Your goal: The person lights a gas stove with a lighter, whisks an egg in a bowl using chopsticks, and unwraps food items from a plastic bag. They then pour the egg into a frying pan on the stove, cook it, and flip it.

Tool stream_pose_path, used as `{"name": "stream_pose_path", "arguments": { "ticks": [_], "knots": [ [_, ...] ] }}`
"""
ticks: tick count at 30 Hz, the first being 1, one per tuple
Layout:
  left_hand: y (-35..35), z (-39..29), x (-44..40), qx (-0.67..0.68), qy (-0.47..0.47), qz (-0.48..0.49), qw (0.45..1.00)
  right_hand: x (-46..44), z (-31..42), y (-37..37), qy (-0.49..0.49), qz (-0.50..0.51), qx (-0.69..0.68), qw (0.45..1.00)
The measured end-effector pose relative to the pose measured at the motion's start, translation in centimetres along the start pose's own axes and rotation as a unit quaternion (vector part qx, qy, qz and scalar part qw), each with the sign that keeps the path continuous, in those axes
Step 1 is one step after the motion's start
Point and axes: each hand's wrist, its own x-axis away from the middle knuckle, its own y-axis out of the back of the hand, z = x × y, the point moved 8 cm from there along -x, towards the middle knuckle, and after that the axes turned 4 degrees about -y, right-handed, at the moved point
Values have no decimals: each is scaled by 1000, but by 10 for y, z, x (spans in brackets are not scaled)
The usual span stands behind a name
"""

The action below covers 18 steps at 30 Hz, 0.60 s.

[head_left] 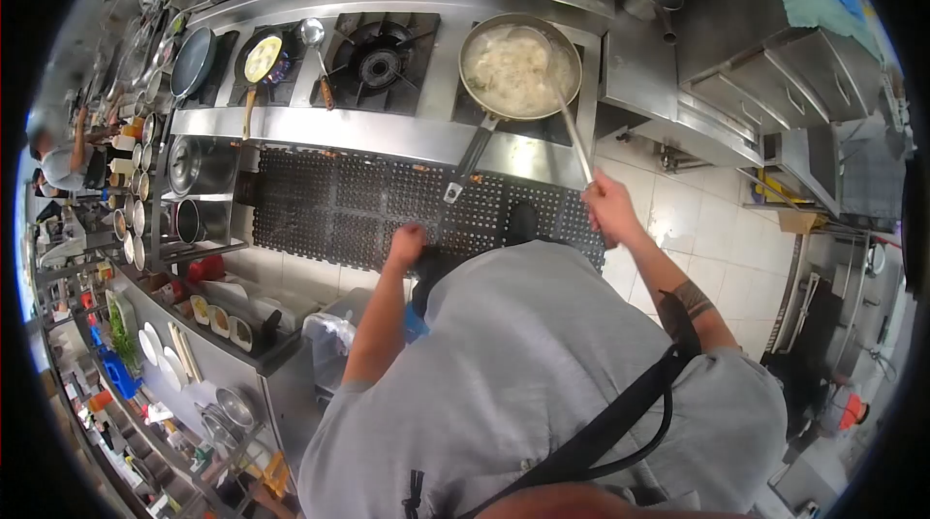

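Two hands in view, well apart from each other. Right hand [608, 201]: fingers closed around the handle of a long metal utensil [573, 134], which slants up and left from the grip, over the rim of a large frying pan [497, 115] and into the food. The shape of the utensil's far end cannot be made out clearly. Left hand [408, 245]: curled into a loose fist, held over the black floor mat [334, 199], apart from the pan. Pan position: on the stove [387, 126], ahead of both hands, nearer the right; its dark handle [473, 160] juts past the stove's front edge, down toward the gap between the hands, with the left hand lying below and to the left of the handle's tip, not touching it. Pan contents: pale, cloudy food [509, 59] spread across most of the base. Left of the pan on the stove, in order: a bare burner [380, 65], a spoon [321, 59] with a brown handle, a small pan [249, 85] holding a yellowish round of food [263, 59], flame visible beside it, then a dark pan [193, 63].
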Motion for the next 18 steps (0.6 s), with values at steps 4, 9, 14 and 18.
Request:
{"name": "stream_pose_path", "arguments": {
  "ticks": [4, 9, 14, 18],
  "knots": [
    [-44, -81, 39, -93, -66, -2, 993, 22, 26, -3, -173, 232, -363, 885],
    [-24, 10, 43, -58, -5, -107, 993, 31, 42, 34, -173, 271, -328, 889],
    [9, 107, 76, -73, 152, -65, 983, 25, 39, 68, -92, 236, -235, 938],
    [-11, 147, 79, -148, 79, 33, 985, 22, 36, 98, -69, 161, -164, 971]
  ]
}}
